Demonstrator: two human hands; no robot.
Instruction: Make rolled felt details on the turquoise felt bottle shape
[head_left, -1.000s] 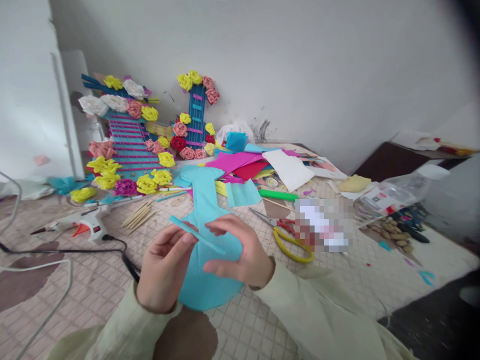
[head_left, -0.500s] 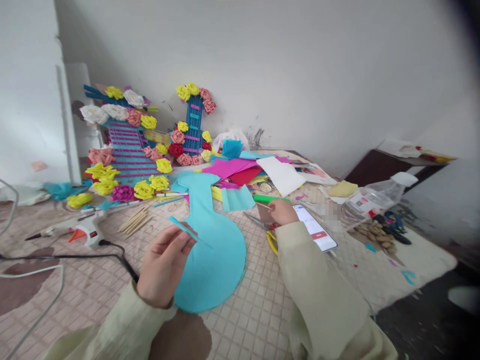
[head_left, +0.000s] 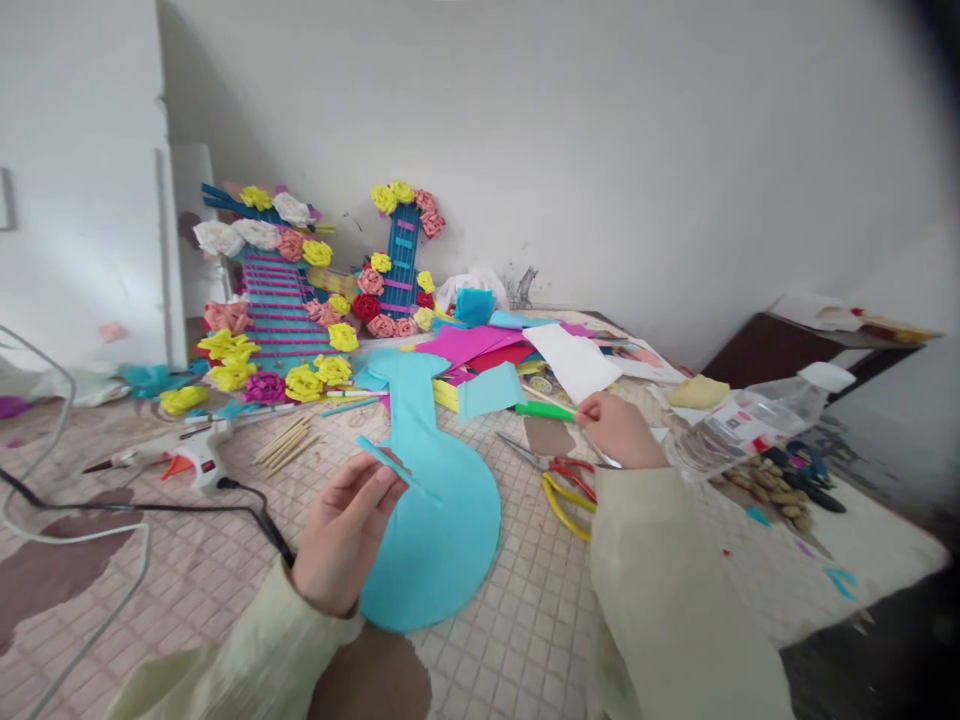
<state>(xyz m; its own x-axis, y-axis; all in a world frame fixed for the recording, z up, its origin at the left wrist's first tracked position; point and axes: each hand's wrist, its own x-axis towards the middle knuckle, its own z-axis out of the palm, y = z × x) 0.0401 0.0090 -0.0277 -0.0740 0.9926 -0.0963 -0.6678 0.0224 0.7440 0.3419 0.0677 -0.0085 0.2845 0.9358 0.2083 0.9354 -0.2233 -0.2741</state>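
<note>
My left hand (head_left: pixel 349 530) pinches a thin rolled blue paper strip (head_left: pixel 397 468) above the blue guitar-shaped piece (head_left: pixel 442 530), which lies flat on the table. Farther right, my right hand (head_left: pixel 619 428) is closed on a thin wooden stick (head_left: pixel 551 400), over a green object (head_left: pixel 547 411). Below that hand, pliers with red handles (head_left: pixel 574 468) and scissors with yellow handles (head_left: pixel 564 508) lie close together. A phone is mostly covered by my right hand and sleeve.
A hot glue gun (head_left: pixel 196 455) with its cord and a bundle of sticks (head_left: pixel 285 445) are at left. Behind stand flower-covered pieces (head_left: pixel 281 300). Coloured paper (head_left: pixel 469 347) lies at the back; a plastic bottle (head_left: pixel 757 420) and peanuts (head_left: pixel 772 490) are at right.
My right hand has shifted right and slightly away from the pliers, with the stick in it, and now covers the phone. The camera view has turned a little left. My left hand still holds the strip.
</note>
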